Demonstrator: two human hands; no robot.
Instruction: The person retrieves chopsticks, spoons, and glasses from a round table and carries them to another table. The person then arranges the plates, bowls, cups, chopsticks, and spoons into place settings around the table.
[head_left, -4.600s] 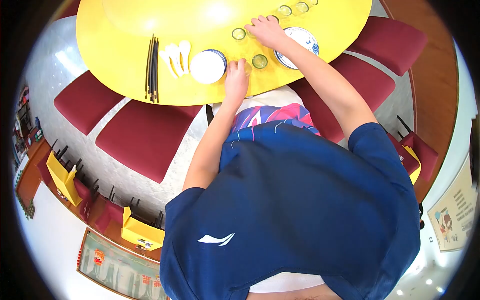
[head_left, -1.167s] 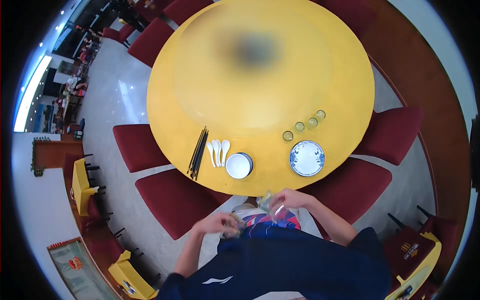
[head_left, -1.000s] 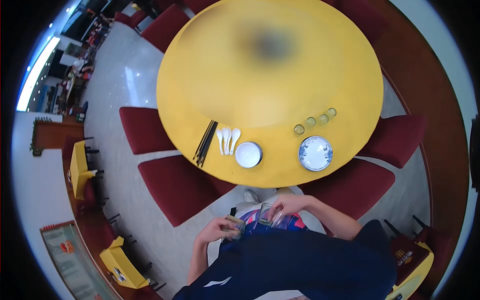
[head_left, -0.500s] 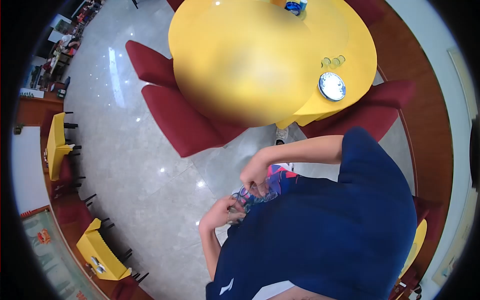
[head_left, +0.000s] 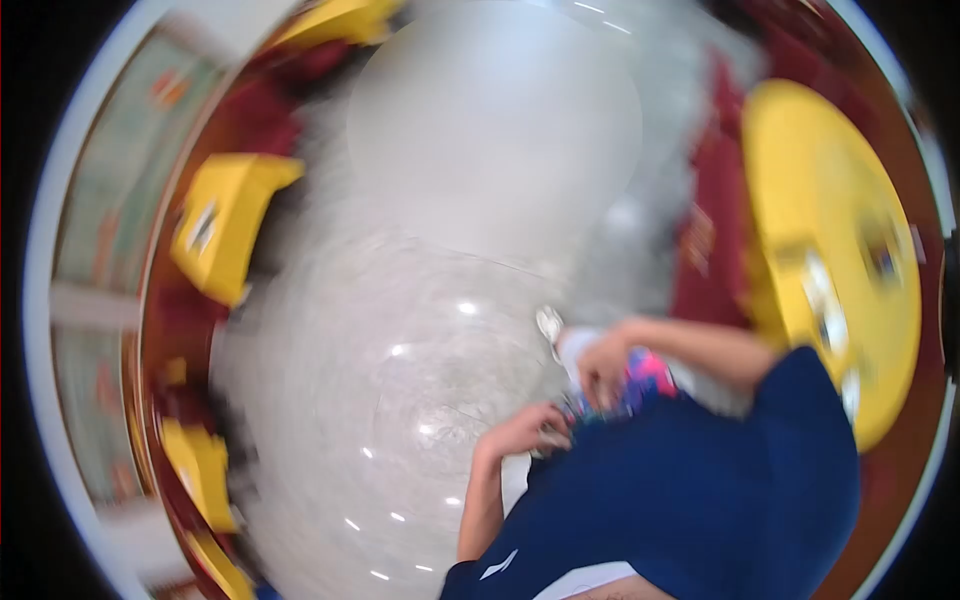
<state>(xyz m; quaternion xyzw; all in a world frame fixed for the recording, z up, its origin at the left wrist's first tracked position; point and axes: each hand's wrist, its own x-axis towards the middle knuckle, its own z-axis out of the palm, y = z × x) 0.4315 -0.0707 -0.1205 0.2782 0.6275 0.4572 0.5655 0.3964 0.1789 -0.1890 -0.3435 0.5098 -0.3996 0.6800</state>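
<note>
Both of my hands are in front of my belly, close together and blurred by motion. My left hand [head_left: 532,428] has its fingers curled around what looks like clear glassware. Just up and to the right of it, my right hand [head_left: 604,372] points its fingers down, bent over clear glassware that is hard to make out against my patterned shorts [head_left: 652,374]. How many pieces there are, I cannot tell. My navy shirt [head_left: 690,480] lies right behind both hands.
A round yellow table [head_left: 880,350] stands at the right, with blurred white tableware [head_left: 825,300] on it. Dark red chairs [head_left: 715,220] line its near side. Smaller yellow tables [head_left: 220,215] stand along the left wall. Shiny grey floor [head_left: 420,330] spreads ahead, with my shoe [head_left: 549,321] on it.
My view has swung round: the yellow table that was ahead is out of the middle, floor fills it, and a yellow table shows at the right. My hands stay together at my belly.
</note>
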